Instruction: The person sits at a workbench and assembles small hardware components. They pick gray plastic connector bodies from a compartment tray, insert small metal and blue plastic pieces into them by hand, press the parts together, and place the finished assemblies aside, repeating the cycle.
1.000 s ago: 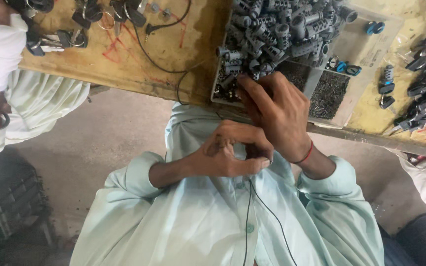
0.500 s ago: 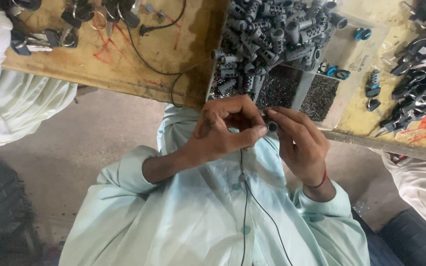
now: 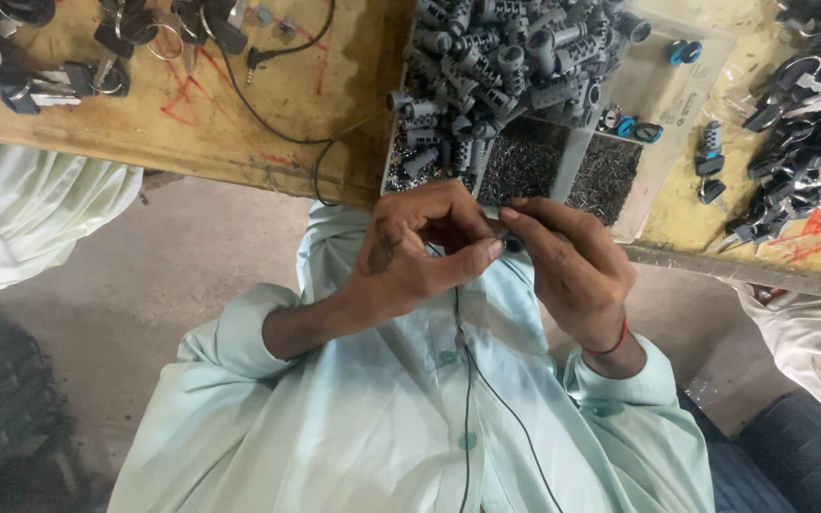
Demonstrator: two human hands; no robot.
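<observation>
Assembly step, by the look of it: left hand (image 3: 410,261) and right hand (image 3: 567,261) meet at chest height, each grip pinched shut on one small dark part (image 3: 510,244), mostly hidden. Thin black wire (image 3: 467,380) hangs below. Grey sleeves (image 3: 496,66) heaped in tray (image 3: 639,195) on surface (image 3: 239,123). Next move likely needs fine fingertip alignment.
</observation>
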